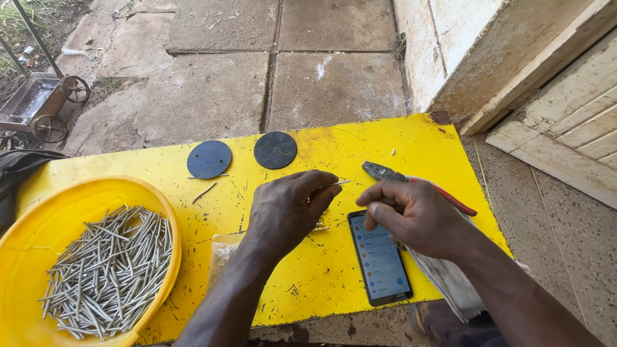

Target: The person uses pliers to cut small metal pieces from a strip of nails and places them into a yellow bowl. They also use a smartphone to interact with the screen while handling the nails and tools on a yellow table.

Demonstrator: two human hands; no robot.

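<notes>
Nail (pixel 337 183), thin, silvery, straight, pinched in left hand (pixel 286 209), red-handled pliers (pixel 411 182) gripped by right hand (pixel 414 215)

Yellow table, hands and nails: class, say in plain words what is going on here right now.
A person sits at a yellow table. The left hand pinches a thin nail between its fingertips, while the right hand grips red-handled pliers close beside it. A phone with its screen lit lies under the right hand. A yellow bowl full of nails sits at the left, and two dark round discs lie further back.
</notes>
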